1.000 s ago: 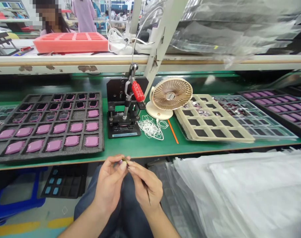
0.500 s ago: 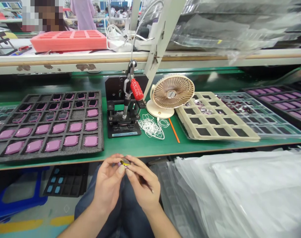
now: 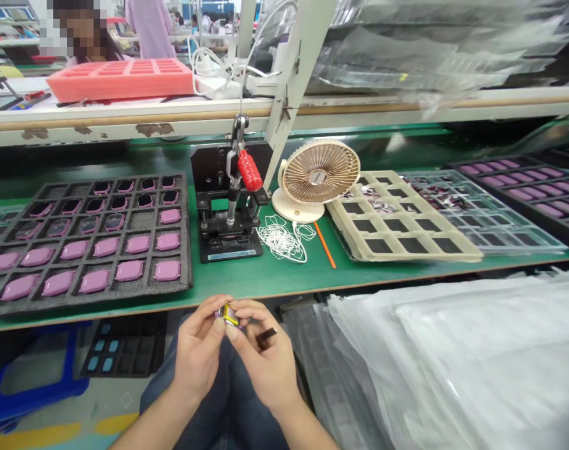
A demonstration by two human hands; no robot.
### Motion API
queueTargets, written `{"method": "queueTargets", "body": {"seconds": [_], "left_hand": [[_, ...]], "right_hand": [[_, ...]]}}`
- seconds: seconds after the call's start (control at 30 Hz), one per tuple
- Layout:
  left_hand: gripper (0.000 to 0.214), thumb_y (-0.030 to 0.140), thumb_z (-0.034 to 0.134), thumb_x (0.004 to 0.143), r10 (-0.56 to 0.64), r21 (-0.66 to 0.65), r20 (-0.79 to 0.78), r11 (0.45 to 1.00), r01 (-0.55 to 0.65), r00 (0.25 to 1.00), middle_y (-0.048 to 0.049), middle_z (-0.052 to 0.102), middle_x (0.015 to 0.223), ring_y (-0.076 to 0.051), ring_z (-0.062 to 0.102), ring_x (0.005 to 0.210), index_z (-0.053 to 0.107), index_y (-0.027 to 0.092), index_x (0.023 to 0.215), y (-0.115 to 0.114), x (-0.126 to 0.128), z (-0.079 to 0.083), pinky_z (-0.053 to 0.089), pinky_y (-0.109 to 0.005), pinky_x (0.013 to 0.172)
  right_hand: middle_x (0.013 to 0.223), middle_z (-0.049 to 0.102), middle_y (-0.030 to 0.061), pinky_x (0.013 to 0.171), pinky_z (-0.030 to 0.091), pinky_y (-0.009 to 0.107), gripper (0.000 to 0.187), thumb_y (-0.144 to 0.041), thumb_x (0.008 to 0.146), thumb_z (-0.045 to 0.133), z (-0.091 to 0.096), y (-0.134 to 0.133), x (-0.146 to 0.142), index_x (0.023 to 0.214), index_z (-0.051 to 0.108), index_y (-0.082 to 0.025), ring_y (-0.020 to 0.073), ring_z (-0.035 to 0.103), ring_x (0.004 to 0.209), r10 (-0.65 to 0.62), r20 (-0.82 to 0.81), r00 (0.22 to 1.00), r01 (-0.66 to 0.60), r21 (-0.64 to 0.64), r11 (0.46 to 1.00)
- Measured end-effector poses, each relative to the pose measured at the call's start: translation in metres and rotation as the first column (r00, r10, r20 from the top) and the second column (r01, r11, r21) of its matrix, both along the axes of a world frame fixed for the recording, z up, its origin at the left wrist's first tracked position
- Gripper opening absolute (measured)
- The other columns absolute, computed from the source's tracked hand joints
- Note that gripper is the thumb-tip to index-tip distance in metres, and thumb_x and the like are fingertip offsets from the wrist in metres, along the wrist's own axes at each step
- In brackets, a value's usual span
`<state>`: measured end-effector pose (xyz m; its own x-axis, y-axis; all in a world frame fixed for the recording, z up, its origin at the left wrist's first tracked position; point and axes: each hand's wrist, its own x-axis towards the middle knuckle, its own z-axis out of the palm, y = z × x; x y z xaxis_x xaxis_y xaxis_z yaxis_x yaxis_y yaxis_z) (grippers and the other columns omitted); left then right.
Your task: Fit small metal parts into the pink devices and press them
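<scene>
Both grips are closed on one small yellow-and-purple rectangular part (image 3: 228, 314). The left hand (image 3: 197, 353) pinches it from the left and the right hand (image 3: 265, 365) from the right, with a thin dark tool (image 3: 267, 335) tucked under the right fingers (a crowded hold). The part sits over the lap, just near of the green worktop (image 3: 275, 280) edge, so a slipped pinch would likely send it to the floor. The tucked tool might also scratch it. The black foam tray of purple pieces (image 3: 85, 250) and the black hand press with red handle (image 3: 228, 206) lie farther off.
</scene>
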<state>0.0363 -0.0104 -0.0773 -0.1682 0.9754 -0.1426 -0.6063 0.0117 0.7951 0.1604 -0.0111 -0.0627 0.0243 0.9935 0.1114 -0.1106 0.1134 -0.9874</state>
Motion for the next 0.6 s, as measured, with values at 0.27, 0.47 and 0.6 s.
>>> {"method": "queueTargets", "body": {"seconds": [0.27,0.47,0.6], "left_hand": [[0.035,0.037,0.090,0.082,-0.177,-0.169,0.103,0.967,0.192,0.979,-0.0167,0.078,0.125,-0.035,0.078,0.109,0.082,0.021,0.112,0.012,-0.005,0.008,0.066,-0.042,0.088],[0.048,0.035,0.100,0.066,-0.297,-0.290,0.004,0.914,0.285,0.955,-0.0124,0.081,0.118,-0.030,0.080,0.098,0.082,0.020,0.108,0.006,-0.006,0.014,0.068,-0.032,0.083],[0.052,0.044,0.101,0.059,-0.424,-0.388,-0.035,0.840,0.379,0.905,-0.0120,0.082,0.119,-0.033,0.079,0.101,0.084,0.021,0.102,0.007,0.001,0.012,0.069,-0.031,0.083]], "right_hand": [[0.092,0.068,0.0034,0.059,0.041,0.026,0.023,-0.039,0.106,0.058,0.006,-0.013,0.054,0.097,0.071,-0.022,0.0127,0.053,0.066,-0.116,0.380,0.918,0.116,0.022,0.993],[0.073,0.065,0.0001,0.061,0.042,0.027,0.033,-0.038,0.107,0.052,0.065,-0.086,0.117,0.082,0.067,-0.022,0.0146,0.058,0.065,-0.123,0.690,0.713,0.221,-0.054,0.974],[0.094,0.078,0.0043,0.076,0.050,0.030,0.029,-0.042,0.107,0.053,0.108,-0.118,0.214,0.099,0.075,-0.024,0.0210,0.071,0.087,-0.180,0.937,0.300,0.568,-0.023,0.823]]}}
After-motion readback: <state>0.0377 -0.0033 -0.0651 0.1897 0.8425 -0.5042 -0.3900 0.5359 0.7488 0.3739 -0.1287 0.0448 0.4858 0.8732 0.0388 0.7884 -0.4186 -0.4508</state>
